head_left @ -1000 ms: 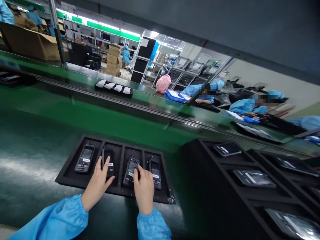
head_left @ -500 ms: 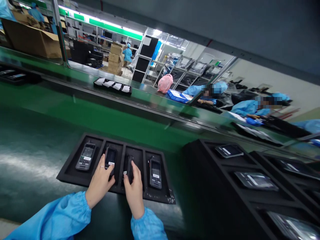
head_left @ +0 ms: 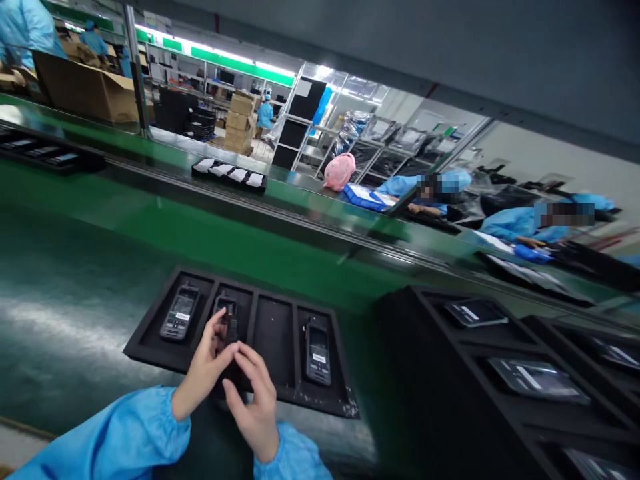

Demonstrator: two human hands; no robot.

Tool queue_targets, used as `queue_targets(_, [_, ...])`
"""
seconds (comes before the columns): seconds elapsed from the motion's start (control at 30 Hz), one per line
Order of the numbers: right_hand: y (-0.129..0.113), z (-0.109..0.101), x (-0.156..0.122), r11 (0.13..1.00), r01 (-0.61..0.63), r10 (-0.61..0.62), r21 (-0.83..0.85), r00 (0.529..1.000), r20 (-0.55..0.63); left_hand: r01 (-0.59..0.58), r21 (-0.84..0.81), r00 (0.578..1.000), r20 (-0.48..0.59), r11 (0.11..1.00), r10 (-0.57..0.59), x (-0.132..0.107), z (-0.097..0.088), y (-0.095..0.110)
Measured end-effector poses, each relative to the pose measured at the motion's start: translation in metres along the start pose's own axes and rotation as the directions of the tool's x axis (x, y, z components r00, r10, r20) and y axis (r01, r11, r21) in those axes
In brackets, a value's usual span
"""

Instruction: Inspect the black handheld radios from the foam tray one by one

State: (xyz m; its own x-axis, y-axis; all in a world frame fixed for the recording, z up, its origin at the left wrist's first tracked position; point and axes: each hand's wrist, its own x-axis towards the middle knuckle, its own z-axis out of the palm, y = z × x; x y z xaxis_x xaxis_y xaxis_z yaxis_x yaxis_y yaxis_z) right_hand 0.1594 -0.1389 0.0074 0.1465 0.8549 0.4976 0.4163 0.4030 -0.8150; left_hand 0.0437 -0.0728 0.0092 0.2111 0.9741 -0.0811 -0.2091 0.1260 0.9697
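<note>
A black foam tray (head_left: 273, 303) holds handheld radios with small screens and white labels. One radio (head_left: 181, 312) lies in the leftmost compartment, another (head_left: 318, 353) in the rightmost. The third compartment is bare. Over the second compartment, my left hand (head_left: 207, 353) is closed around a dark radio (head_left: 231, 327), seen nearly edge-on; a radio top (head_left: 225, 302) shows behind it. My right hand (head_left: 255, 393) curls at the lower end of the held radio, index fingertip against my left thumb. Its grip is partly hidden in shadow.
Stacked black foam trays (head_left: 425, 347) with more devices stand at the right. Across the green bench runs a metal rail (head_left: 300, 220); beyond it are a tray of white packets (head_left: 227, 175), a pink fan (head_left: 340, 171) and a co-worker in blue (head_left: 510, 223).
The radio in the third compartment has been lifted out and moved left. My right hand has come over to my left hand. The view has shifted slightly.
</note>
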Motion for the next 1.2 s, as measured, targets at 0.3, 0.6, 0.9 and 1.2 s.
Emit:
queue_targets(0.3, [-0.002,-0.005,0.004,1.000,-0.030,0.030,0.003,0.999,0.027,0.113,-0.002,0.993,-0.025,0.994,-0.113,-0.001,-0.006,0.009])
queue_targets(0.6, [0.001,-0.002,-0.007,0.992,0.080,-0.078,-0.098,0.997,0.030,0.089,0.008,0.995,-0.055,0.996,-0.088,-0.005,-0.002,0.007])
queue_targets(0.9, [0.000,0.007,0.000,0.770,-0.478,0.387,0.423,0.877,0.286,-0.071,-0.034,0.984,-0.165,0.997,0.065,-0.007,-0.003,0.000])
queue_targets(1.2, [-0.006,0.012,0.001,0.542,-0.590,0.492,0.599,0.800,0.343,0.020,-0.124,1.000,0.000,0.992,-0.020,-0.004,-0.009,0.001])
